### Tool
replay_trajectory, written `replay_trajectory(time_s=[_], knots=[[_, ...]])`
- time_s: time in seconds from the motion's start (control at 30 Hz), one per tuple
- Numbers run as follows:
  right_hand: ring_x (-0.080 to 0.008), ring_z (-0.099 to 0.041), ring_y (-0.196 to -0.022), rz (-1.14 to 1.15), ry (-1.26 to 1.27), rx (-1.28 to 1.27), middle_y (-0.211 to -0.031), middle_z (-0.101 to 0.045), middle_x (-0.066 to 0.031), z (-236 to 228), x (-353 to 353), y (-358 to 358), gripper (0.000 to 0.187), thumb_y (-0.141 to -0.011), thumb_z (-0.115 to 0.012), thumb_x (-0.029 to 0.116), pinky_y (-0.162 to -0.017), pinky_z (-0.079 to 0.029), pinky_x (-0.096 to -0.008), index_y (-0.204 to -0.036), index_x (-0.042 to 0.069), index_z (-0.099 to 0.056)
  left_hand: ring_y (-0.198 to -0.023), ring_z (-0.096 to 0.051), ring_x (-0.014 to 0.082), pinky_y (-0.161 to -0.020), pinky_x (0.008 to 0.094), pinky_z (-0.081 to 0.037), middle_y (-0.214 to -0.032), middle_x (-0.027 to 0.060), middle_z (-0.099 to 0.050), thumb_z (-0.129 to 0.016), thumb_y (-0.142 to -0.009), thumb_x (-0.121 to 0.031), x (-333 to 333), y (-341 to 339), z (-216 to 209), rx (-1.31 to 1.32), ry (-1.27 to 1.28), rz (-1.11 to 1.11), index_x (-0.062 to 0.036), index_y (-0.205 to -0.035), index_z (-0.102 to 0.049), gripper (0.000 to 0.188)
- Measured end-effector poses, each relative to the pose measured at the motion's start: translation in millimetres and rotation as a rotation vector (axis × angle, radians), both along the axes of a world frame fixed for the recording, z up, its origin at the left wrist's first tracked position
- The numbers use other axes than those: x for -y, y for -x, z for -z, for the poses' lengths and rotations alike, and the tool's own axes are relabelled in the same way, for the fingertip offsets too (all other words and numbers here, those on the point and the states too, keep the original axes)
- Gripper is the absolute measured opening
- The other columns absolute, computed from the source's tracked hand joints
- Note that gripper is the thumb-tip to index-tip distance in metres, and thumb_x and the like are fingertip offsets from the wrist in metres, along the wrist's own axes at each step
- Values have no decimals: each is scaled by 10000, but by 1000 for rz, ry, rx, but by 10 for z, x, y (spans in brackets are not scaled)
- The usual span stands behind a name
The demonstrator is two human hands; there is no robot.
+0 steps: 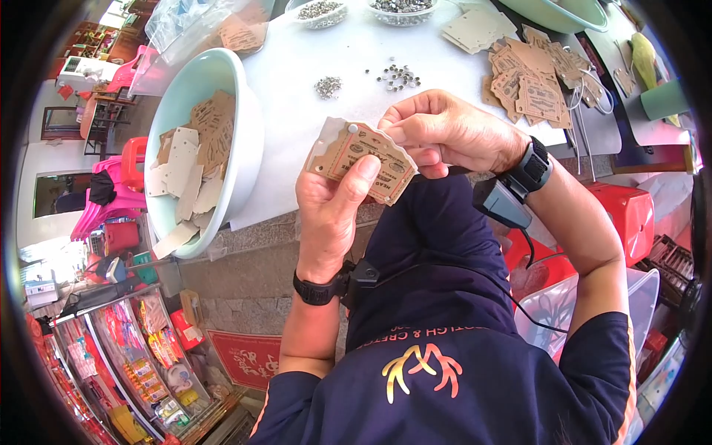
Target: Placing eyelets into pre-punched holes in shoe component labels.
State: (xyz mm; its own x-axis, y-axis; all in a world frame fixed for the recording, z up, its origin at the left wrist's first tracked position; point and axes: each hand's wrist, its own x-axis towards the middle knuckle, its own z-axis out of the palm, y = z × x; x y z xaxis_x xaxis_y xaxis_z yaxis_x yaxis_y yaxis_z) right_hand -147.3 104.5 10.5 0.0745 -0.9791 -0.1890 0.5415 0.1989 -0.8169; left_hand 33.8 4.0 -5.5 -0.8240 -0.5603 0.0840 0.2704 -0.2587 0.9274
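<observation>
Brown card [360, 146] bears dark print — its edges wavy.

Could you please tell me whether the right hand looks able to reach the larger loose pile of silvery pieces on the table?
Probably yes: the right hand is close to the silvery pieces, with nothing visible between them, though it is at the brown card's edge.

We count two hands [332, 202] [448, 135] and two wristbands [314, 290] [535, 163]. We see two basins [248, 152] [586, 18], two bowls [319, 24] [402, 20] and two loose metal-bit heaps [328, 87] [399, 78].
</observation>
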Motion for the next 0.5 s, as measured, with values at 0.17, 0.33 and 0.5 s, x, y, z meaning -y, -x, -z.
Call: replay_trajectory(time_s=[0.17, 0.33, 0.5], knots=[[-32, -479, -551, 2, -8, -29, -624, -504, 42, -1, -3, 2, 262, -917, -634, 248, -494, -422, -198, -1004, 1, -644, -893, -611, 81, -808, 250, -512, -1014, 39, -646, -649, -906, -90, -36, 30, -17, 17, 19, -52, -3, -1165, -578, 282], [-46, -493, -505, 98, -25, -212, -614, -517, 23, -69, 6, -79, 208, -922, -606, 212, -479, -435, -205, -973, 11, -618, -868, -612, 87, -775, 253, -514, -986, 36, -648, -664, -906, -119, -41, 78, -23, 27, -18, -117, -11, -1117, -610, 243], [-37, -524, -561, 197, 107, -552, -710, -572, 10, -127, -16, -134, 189, -940, -598, 184, -503, -437, -195, -975, -1, -611, -938, -598, 120, -840, 319, -487, -1028, 31, -633, -632, -919, -141, -27, 77, -30, -12, -147, -54, -47, -1118, -598, 223]])
